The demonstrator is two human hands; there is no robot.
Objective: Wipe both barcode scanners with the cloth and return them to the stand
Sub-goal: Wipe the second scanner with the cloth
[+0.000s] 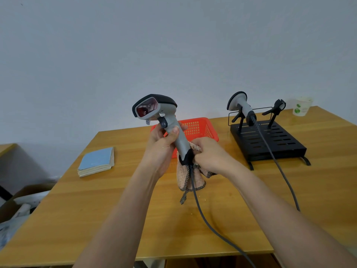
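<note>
Both hands busy on one scanner above the wooden table.

The left hand grips the grey scanner by its handle, fingers curled round it; the right hand bunches the pink cloth against the handle's base. Behind sits a red basket; further right, the second scanner rests on the black stand.

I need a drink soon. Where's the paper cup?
The paper cup stands at the table's far right corner, by the wall, just right of the black stand.
</note>
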